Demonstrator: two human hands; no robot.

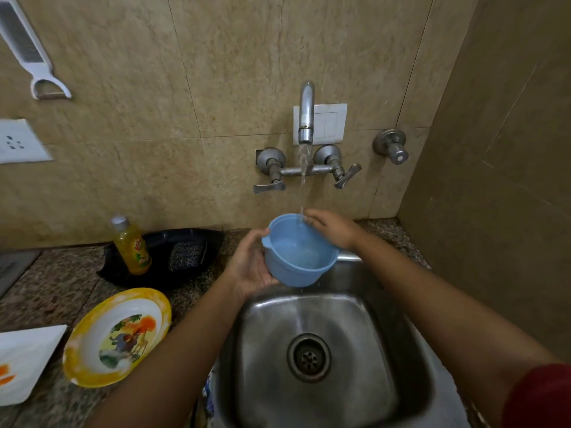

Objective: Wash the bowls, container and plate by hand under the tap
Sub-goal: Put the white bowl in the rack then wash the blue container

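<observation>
1 round blue plastic bowl (301,251) is held above the back edge of the sink (355,319), tilted a little, with a shallow pool of water inside. The left hand (251,264) grasps it, palm cupped under its smooth wall and thumb on the rim by a small lip. The right hand (332,230) lies on the far rim with its fingers in the stream; whether it clasps the rim or only touches it, I cannot tell.

Above the sink, 1 curved metal tap (306,118) runs a thin stream into the bowl, with 2 lever handles (268,186) below the spout. The sink is a rounded square steel basin with 1 round perforated drain (309,357).

Left of the sink, on the speckled granite counter (61,282), lie 1 round yellow-rimmed plate (117,336) with a printed picture and 1 square white dish (24,362). Behind them, 1 glossy black tray (200,239) holds 1 yellow soap bottle (131,247) and 1 coarse dark scrubber (185,256).
</observation>
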